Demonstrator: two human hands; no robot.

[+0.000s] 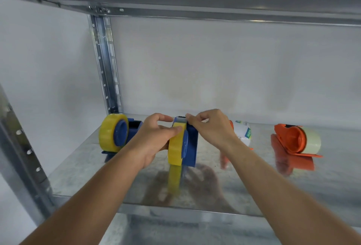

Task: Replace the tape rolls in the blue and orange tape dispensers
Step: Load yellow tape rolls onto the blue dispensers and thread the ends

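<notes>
Both hands, left hand [154, 139] and right hand [210, 127], grip the upright blue dispenser [190, 145].

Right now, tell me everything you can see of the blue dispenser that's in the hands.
The blue dispenser looks like plastic and stands upright on the metal shelf, mid-front. A yellow tape roll sits on its left side. The left hand grips roll and body; the right hand pinches at its top edge.
</notes>
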